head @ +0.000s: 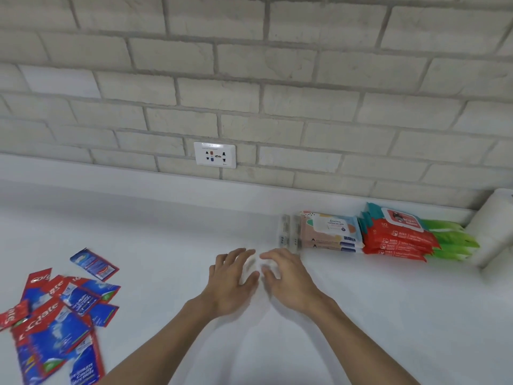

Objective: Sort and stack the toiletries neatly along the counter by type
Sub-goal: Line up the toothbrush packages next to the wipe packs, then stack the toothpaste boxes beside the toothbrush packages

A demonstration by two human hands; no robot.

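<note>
My left hand (233, 276), right hand (290, 277) hovered over counter (166, 232) middle, fingers loose, gripping nothing. Three wipe stacks (397, 241) (peach, red, green) lined right, by wall. Red-blue sachets (61, 315), overlapping, uncountable, lay scattered left.

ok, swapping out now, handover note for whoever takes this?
Left hand and right hand: both open, close together above the counter, nothing plainly held.
Done: peach wipes, red wipes and green wipes stacked side by side at back right, clear packs beside them.
Left: toothpaste sachets lie scattered at front left; sort and stack them.
</note>
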